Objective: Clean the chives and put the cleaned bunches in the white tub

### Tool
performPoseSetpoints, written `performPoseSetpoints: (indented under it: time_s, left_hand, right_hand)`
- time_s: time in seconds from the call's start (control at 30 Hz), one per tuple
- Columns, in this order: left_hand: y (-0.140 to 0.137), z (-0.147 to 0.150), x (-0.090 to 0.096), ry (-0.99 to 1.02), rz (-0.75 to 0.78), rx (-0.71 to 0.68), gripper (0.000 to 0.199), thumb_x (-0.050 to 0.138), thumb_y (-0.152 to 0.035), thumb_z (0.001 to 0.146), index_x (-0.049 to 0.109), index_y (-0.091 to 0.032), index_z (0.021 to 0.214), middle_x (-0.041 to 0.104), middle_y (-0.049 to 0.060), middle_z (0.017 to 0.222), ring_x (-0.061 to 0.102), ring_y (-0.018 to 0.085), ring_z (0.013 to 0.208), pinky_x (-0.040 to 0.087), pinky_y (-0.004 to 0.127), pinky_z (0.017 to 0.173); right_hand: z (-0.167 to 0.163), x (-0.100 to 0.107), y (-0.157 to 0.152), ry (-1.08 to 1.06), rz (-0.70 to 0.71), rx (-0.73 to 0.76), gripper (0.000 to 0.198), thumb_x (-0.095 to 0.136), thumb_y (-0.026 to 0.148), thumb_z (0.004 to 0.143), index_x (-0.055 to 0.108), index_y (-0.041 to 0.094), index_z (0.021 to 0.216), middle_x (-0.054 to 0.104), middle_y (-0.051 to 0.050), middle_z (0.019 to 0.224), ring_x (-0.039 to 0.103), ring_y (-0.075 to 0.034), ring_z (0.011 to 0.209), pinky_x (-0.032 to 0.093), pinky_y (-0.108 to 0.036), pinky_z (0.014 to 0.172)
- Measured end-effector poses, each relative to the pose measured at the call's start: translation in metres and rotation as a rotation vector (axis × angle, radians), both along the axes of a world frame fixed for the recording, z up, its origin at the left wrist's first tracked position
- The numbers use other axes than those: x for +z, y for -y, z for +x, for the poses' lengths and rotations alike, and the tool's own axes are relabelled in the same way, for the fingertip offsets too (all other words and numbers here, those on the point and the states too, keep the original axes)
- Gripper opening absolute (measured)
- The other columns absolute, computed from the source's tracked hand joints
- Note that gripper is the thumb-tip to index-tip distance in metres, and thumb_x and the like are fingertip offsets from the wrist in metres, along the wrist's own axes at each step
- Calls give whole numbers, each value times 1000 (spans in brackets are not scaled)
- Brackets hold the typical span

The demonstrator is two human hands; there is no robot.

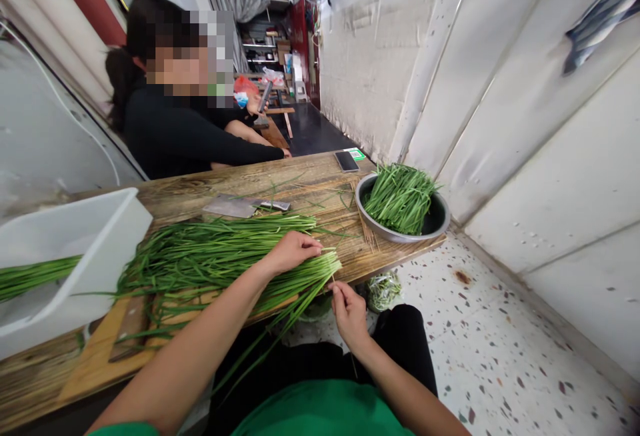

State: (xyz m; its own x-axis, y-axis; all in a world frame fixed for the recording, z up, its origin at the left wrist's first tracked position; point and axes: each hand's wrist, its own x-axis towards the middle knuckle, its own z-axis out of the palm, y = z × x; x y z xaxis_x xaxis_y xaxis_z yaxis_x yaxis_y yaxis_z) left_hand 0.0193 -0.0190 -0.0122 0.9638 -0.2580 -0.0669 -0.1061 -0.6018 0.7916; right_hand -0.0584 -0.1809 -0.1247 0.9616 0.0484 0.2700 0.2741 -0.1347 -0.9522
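At frame centre, chive ends [329,263] are being pinched by the left hand [299,249], a stick [333,279] by the right hand [349,311], ideally kept straight.

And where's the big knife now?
In the head view, left of centre, the big knife lies flat on the wooden table, just beyond the green stalks.

Dark phone [347,161] beside green-and-white card [357,154]; person in black [170,133], holding a device [265,97]; red door [300,43], rear; cloth [597,21], upper right.
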Motion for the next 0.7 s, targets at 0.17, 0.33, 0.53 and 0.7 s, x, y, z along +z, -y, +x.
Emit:
performPoseSetpoints:
  time_s: [0.17, 0.33, 0.53, 0.7]
  left_hand:
    - [-1, 0, 0, 5, 2, -2, 29, 56, -33, 69, 68, -12, 84, 68, 5, 84, 61, 18, 78, 43, 24, 71]
    - [-1, 1, 1, 3, 0, -30, 29, 56, -33, 69, 68, -12, 85, 68, 5, 86, 61, 18, 79, 43, 24, 72]
    - [0, 0, -1, 23, 4, -18, 27, 56, -32, 70, 68, -12, 85, 68, 5, 86, 61, 18, 81, 43, 24, 74]
    - [-1, -2, -1, 32, 3, -17, 27, 56, -33, 70, 68, -13, 86, 68, 4, 88, 61, 17, 82, 44, 24, 76]
  right_hand:
    - [0, 0, 0, 1, 12, -1, 28, 38, 33, 86, 60, 15, 85, 36, 5, 48, 35, -9, 41, 30, -20, 41]
    - [-1, -1, -1, -8, 35, 6, 28, 38, 33, 86, 60, 15, 87, 37, 5, 47, 35, -9, 41, 30, -20, 41]
    - [-2, -2, -1, -31, 49, 27, 27, 37, 32, 86, 58, 16, 87, 37, 5, 48, 36, -9, 42, 30, -20, 42]
    - [-3, 1, -1, -30, 57, 35, 26, 37, 33, 86, 57, 16, 84, 37, 5, 48, 35, -8, 42, 29, -20, 43]
